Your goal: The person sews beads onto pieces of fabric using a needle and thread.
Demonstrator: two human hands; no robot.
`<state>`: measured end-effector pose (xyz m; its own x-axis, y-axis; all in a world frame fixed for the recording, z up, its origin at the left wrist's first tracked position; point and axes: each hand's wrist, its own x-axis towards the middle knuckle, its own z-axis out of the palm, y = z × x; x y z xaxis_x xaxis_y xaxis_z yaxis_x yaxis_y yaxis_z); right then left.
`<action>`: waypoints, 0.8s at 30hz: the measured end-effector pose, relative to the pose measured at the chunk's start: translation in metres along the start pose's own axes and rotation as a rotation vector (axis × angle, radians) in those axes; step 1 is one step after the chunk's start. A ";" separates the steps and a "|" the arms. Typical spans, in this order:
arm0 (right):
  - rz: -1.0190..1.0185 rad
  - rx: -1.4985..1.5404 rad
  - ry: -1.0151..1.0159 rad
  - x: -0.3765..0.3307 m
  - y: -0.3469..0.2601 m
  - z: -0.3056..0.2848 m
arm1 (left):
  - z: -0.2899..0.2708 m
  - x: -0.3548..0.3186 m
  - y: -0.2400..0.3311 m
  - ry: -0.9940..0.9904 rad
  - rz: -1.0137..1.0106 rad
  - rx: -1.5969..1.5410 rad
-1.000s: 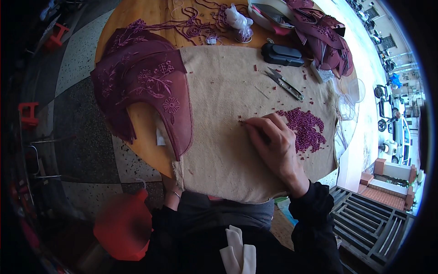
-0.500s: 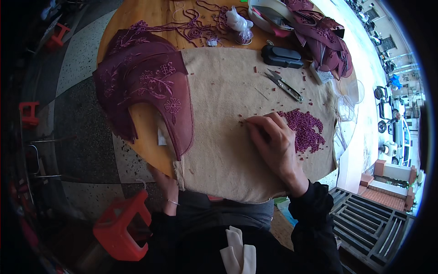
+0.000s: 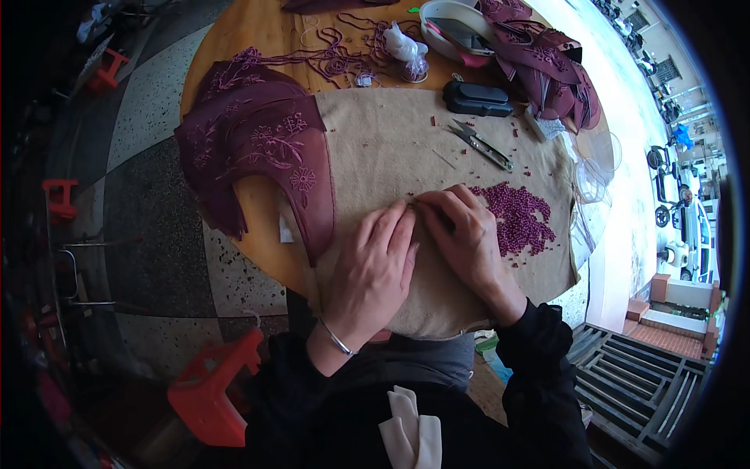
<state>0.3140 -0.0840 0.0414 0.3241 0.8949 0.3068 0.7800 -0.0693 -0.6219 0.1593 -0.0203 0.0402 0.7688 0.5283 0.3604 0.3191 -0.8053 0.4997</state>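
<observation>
Over a beige cloth, the fingertips of both my hands meet. My left hand has its fingers bent together, and my right hand pinches thumb against forefinger. Whatever lies between the fingertips is too small to make out. Just right of my right hand spreads a pile of small purple beads. Beyond it lie open-bladed thread snips and a thin needle, with a few stray beads around them. Maroon embroidered fabric pieces lie left of my left hand, overlapping the cloth's edge.
Behind the cloth are a black case, tangled maroon cord and a white plastic bag. A white basin and more maroon fabric sit far right, above clear coiled line. A red stool stands lower left.
My left hand has come up from below the table's left edge onto the cloth, its fingertips now meeting those of my right hand. The right hand stays nearly in place.
</observation>
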 end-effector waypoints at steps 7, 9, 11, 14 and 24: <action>-0.018 0.034 -0.010 -0.004 0.003 -0.008 | 0.010 0.002 -0.003 -0.001 -0.058 -0.031; -0.029 0.035 0.000 -0.003 0.004 -0.006 | 0.011 0.002 -0.003 -0.007 -0.062 -0.037; -0.040 0.034 0.011 -0.003 0.004 -0.006 | 0.011 0.002 -0.004 -0.002 -0.059 -0.042; -0.024 0.033 0.004 -0.003 0.003 -0.005 | 0.010 0.002 -0.004 0.002 -0.059 -0.043; 0.012 0.016 -0.036 -0.001 0.003 -0.003 | 0.009 0.003 -0.003 -0.013 -0.064 -0.025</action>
<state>0.3178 -0.0867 0.0414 0.3138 0.9094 0.2731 0.7674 -0.0736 -0.6369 0.1652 -0.0192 0.0331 0.7546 0.5747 0.3167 0.3538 -0.7628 0.5412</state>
